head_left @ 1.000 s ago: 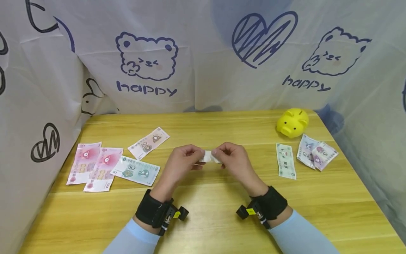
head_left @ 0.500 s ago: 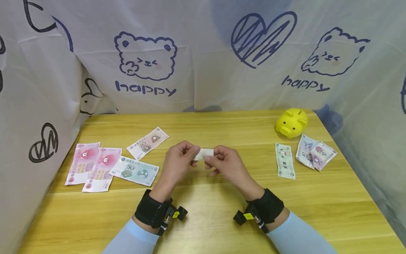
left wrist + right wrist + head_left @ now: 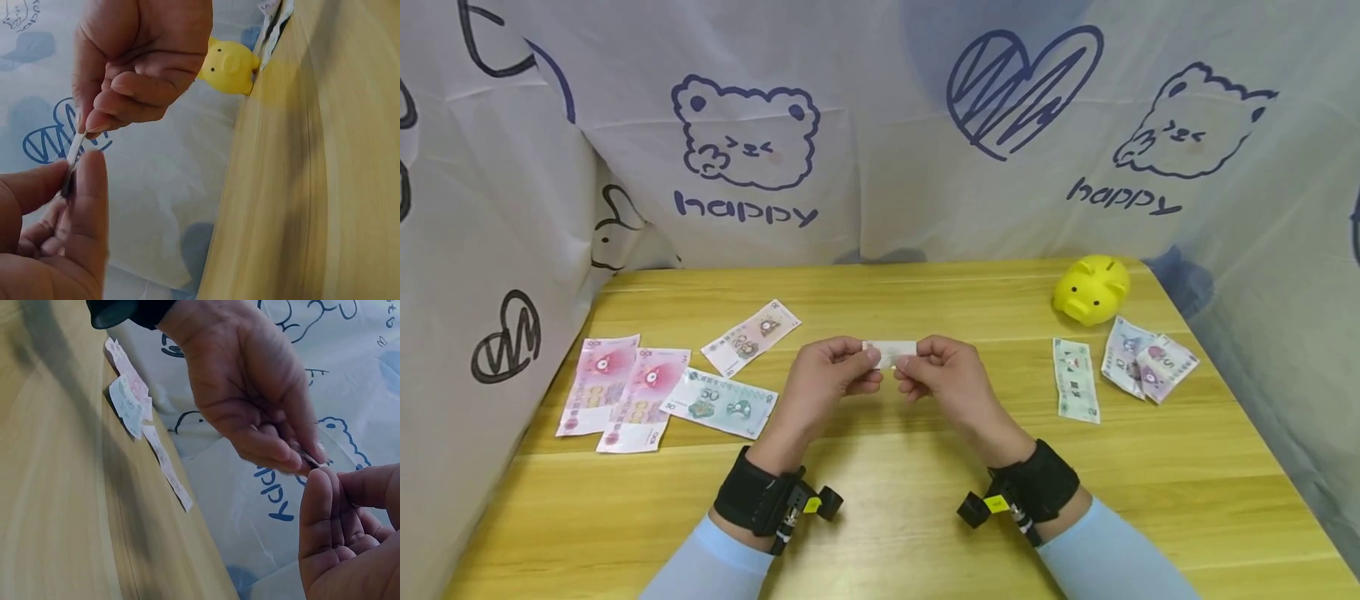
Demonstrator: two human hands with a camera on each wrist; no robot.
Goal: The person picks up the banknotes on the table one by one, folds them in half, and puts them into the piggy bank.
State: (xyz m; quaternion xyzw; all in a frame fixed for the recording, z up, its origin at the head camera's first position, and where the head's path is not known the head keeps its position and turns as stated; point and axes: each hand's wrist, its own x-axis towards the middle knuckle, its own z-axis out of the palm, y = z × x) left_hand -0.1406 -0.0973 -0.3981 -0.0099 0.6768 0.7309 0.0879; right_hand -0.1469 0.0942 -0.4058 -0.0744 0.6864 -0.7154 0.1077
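Both hands meet over the middle of the table in the head view, holding a small pale paper slip (image 3: 891, 351), like a folded banknote, by its two ends. My left hand (image 3: 832, 373) pinches the left end between thumb and fingers. The right end is pinched by my right hand (image 3: 952, 379). Seen nearly edge-on in the left wrist view, the paper slip (image 3: 75, 147) is a thin strip, pale above and dark at its lower end. Fingers cover most of it in the right wrist view.
Two pink banknotes (image 3: 647, 387), a green one (image 3: 722, 403) and a brownish one (image 3: 751, 338) lie at left. At right are a small green banknote (image 3: 1076, 382), a blue-grey one (image 3: 1123, 354) and a purple one (image 3: 1167, 367). A yellow piggy bank (image 3: 1090, 290) stands behind them.
The paper slip has tilted up and shows more of its face. The right hand shifted left along it, then moved back right to its end; the left hand stayed near its place.
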